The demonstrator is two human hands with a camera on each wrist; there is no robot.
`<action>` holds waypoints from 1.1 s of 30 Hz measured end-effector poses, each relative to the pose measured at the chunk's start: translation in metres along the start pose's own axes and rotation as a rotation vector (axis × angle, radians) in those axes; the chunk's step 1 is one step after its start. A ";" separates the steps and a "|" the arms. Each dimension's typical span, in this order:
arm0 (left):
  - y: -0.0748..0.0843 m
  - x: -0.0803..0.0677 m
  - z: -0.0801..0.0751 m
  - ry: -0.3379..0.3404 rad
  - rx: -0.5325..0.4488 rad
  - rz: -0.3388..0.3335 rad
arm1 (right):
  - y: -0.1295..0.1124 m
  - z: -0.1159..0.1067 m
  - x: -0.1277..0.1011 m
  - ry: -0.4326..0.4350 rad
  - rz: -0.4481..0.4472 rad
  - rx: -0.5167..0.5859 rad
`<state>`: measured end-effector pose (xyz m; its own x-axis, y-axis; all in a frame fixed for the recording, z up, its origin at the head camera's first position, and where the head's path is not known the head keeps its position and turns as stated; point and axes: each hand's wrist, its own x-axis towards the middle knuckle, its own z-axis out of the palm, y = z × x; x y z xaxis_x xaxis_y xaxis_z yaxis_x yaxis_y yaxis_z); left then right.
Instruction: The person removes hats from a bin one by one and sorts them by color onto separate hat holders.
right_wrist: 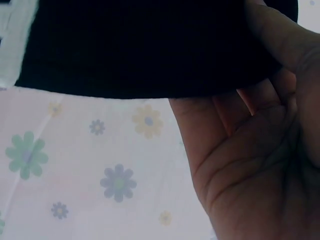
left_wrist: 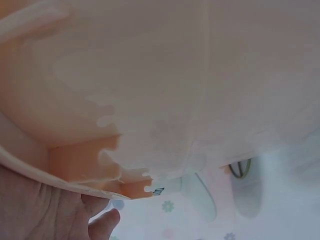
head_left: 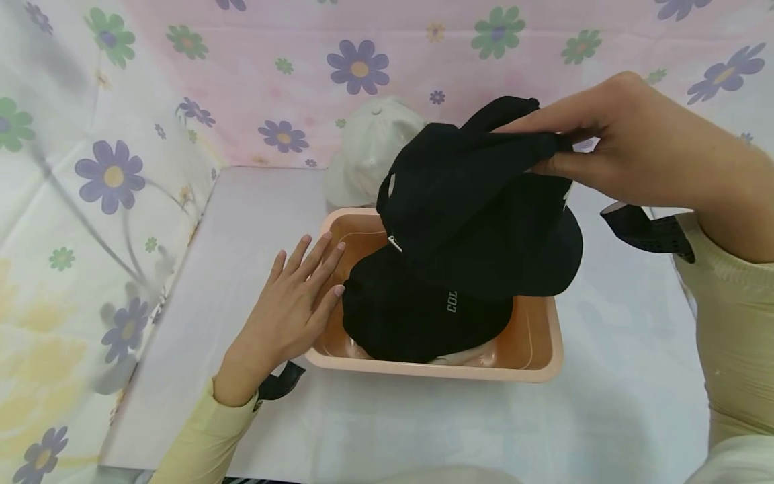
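Pinching the black cap (head_left: 484,202) in my right grip (head_left: 629,144), above the peach basin (head_left: 538,356); its front is hidden. Basin holds a second black cap (head_left: 417,316) over half-hidden pale fabric. My left grip (head_left: 296,296), fingers spread, rests on the rim. White cap (head_left: 369,151) behind, on the bench (head_left: 254,215).

**Lettering on the lower cap**

You can read one piece of text only: pale letters "COL" on the black cap (head_left: 417,316) lying in the peach basin (head_left: 547,366), near its middle. The letters run sideways, and the word goes on under the other black cap (head_left: 484,222), so you cannot read the rest
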<state>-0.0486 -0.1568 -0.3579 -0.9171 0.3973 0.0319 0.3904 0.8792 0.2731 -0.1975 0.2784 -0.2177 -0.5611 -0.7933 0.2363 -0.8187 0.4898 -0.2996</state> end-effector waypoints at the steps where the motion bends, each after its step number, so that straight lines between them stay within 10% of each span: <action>1: 0.000 0.000 0.000 0.000 -0.002 0.000 | 0.023 0.003 -0.004 -0.008 0.017 0.009; 5: -0.001 0.001 0.000 0.005 -0.014 0.001 | 0.066 0.003 -0.012 -0.017 0.056 -0.038; 16: -0.001 0.001 0.003 0.003 -0.027 -0.001 | -0.040 -0.028 0.014 0.132 0.153 -0.087; 33: -0.003 0.000 0.002 0.009 -0.036 0.000 | -0.006 -0.033 0.010 0.167 0.241 -0.070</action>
<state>-0.0496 -0.1590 -0.3611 -0.9179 0.3947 0.0404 0.3873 0.8693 0.3070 -0.2022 0.2793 -0.1827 -0.7475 -0.5836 0.3172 -0.6630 0.6849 -0.3023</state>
